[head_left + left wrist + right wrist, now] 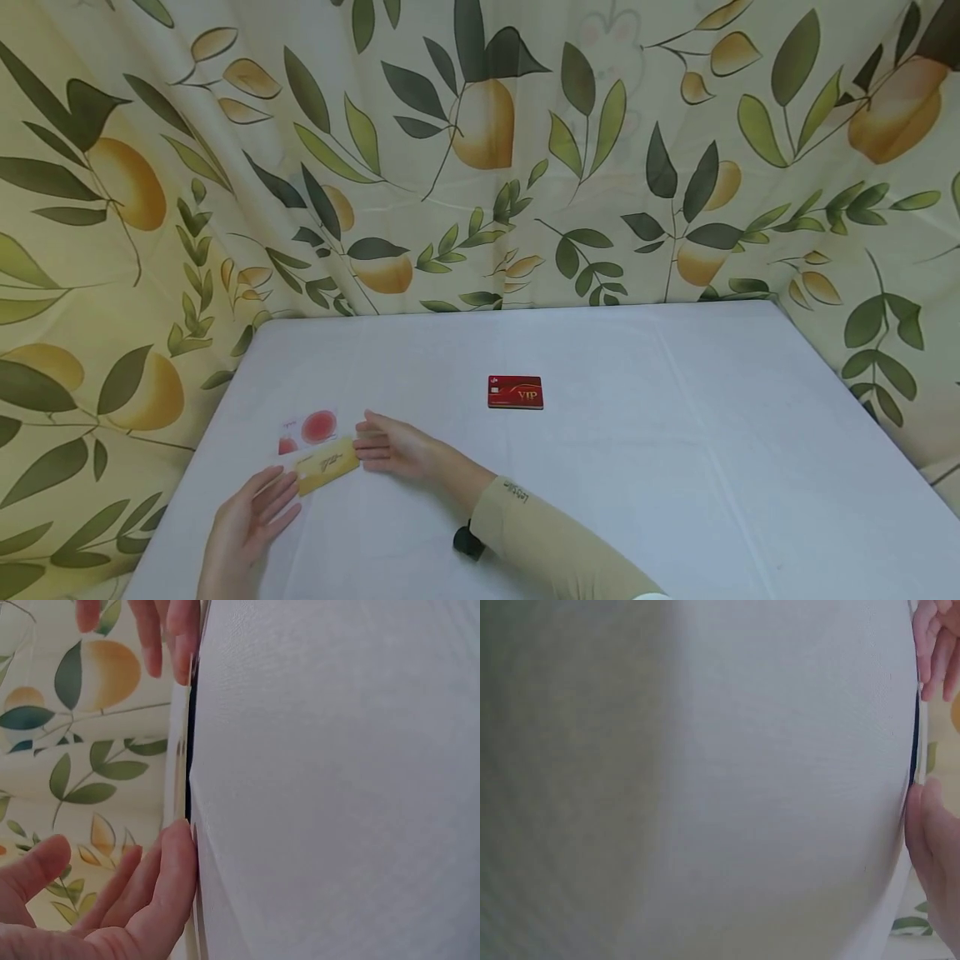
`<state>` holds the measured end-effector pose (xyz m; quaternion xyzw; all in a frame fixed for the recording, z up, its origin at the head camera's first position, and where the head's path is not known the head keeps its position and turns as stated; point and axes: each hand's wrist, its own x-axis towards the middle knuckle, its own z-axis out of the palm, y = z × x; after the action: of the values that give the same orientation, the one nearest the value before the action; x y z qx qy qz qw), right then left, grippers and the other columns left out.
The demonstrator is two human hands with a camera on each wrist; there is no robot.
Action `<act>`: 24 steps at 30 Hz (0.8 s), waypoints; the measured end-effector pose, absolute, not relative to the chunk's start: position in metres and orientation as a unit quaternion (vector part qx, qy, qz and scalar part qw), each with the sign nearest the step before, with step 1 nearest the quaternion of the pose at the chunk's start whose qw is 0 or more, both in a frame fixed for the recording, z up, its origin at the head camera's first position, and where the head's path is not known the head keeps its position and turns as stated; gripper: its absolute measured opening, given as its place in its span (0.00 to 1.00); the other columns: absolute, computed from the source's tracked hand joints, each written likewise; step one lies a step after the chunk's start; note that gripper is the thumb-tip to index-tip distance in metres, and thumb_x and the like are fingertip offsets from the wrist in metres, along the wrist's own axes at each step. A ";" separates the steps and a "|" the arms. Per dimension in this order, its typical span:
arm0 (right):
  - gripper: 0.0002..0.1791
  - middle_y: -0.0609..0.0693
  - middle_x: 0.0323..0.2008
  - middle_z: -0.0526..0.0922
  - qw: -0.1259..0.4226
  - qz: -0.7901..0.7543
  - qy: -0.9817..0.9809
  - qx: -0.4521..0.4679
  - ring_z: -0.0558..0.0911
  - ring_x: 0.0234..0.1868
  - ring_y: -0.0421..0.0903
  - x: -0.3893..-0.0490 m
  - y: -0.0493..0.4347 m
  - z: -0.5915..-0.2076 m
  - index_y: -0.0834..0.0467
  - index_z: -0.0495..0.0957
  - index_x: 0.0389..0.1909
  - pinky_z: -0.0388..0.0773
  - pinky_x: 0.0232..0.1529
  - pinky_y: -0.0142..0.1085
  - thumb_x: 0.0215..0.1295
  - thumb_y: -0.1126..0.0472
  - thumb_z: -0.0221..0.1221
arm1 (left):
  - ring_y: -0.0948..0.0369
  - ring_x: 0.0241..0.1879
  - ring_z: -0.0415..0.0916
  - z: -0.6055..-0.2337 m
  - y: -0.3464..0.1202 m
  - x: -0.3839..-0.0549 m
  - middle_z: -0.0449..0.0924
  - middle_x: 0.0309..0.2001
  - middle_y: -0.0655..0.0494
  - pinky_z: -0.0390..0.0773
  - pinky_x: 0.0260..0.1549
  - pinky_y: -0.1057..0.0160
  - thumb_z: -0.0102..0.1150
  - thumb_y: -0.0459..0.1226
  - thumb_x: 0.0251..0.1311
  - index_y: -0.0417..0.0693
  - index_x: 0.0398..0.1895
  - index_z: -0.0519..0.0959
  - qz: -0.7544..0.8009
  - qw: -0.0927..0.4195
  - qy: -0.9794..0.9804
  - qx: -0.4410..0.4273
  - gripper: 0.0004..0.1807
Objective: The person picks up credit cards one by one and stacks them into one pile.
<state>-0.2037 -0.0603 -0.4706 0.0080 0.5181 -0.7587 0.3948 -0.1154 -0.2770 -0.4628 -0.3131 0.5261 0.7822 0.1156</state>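
A gold card lies on the white table, tilted slightly, between my two hands. My left hand touches its left end with fairly straight fingers, the thumb held apart. At the card's right end are the fingertips of my right hand, extended toward the left. Just behind the gold card lies a white card with pink-red circles, partly covered by it. The left wrist view shows the gold card edge-on as a thin strip between both hands' fingertips.
A red card marked VIP lies farther back, near the middle of the white table. A curtain with fruit and leaf print hangs behind and beside the table. A small black object shows under the right sleeve.
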 end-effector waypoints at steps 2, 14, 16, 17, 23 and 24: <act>0.33 0.68 0.57 0.68 0.392 -0.765 0.510 0.014 0.69 0.59 0.59 -0.204 -0.060 -0.471 0.69 0.58 0.63 0.65 0.62 0.47 0.70 0.47 0.43 | 0.67 0.38 0.79 -0.463 -0.276 -0.117 0.81 0.32 0.67 0.77 0.48 0.60 0.39 0.48 0.68 0.52 0.62 0.60 0.773 0.120 0.538 -0.316 0.22; 0.32 0.72 0.54 0.68 0.367 -0.794 0.481 0.066 0.68 0.59 0.61 -0.207 -0.057 -0.467 0.71 0.59 0.62 0.65 0.61 0.47 0.69 0.49 0.45 | 0.63 0.38 0.79 -0.461 -0.273 -0.119 0.81 0.34 0.64 0.76 0.50 0.57 0.46 0.48 0.65 0.59 0.44 0.72 0.790 0.129 0.521 -0.296 0.10; 0.31 0.73 0.53 0.68 0.362 -0.795 0.481 0.073 0.69 0.58 0.60 -0.209 -0.057 -0.468 0.72 0.59 0.61 0.66 0.61 0.46 0.69 0.51 0.45 | 0.62 0.38 0.79 -0.461 -0.272 -0.119 0.81 0.34 0.62 0.76 0.50 0.57 0.47 0.47 0.65 0.61 0.36 0.75 0.799 0.124 0.510 -0.292 0.07; 0.30 0.72 0.53 0.69 0.360 -0.795 0.481 0.077 0.69 0.58 0.60 -0.209 -0.057 -0.468 0.73 0.60 0.61 0.66 0.61 0.46 0.69 0.52 0.46 | 0.62 0.38 0.79 -0.460 -0.271 -0.119 0.81 0.33 0.62 0.76 0.49 0.57 0.47 0.47 0.65 0.61 0.34 0.76 0.803 0.121 0.507 -0.290 0.08; 0.29 0.69 0.52 0.72 0.368 -0.770 0.517 0.066 0.73 0.55 0.58 -0.211 -0.052 -0.467 0.70 0.64 0.60 0.69 0.59 0.46 0.69 0.50 0.45 | 0.61 0.38 0.80 -0.459 -0.267 -0.120 0.81 0.32 0.60 0.76 0.49 0.58 0.45 0.44 0.66 0.61 0.27 0.79 0.810 0.111 0.498 -0.289 0.13; 0.29 0.67 0.52 0.73 0.374 -0.761 0.526 0.060 0.73 0.55 0.58 -0.211 -0.051 -0.466 0.68 0.64 0.60 0.69 0.58 0.47 0.69 0.49 0.45 | 0.61 0.38 0.79 -0.459 -0.266 -0.121 0.81 0.32 0.60 0.76 0.49 0.58 0.45 0.44 0.66 0.61 0.26 0.80 0.810 0.112 0.497 -0.290 0.14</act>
<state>-0.2112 -0.0512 -0.4662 0.0602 0.5264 -0.7614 0.3736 -0.1205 -0.2664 -0.4585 -0.2900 0.4969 0.8102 0.1123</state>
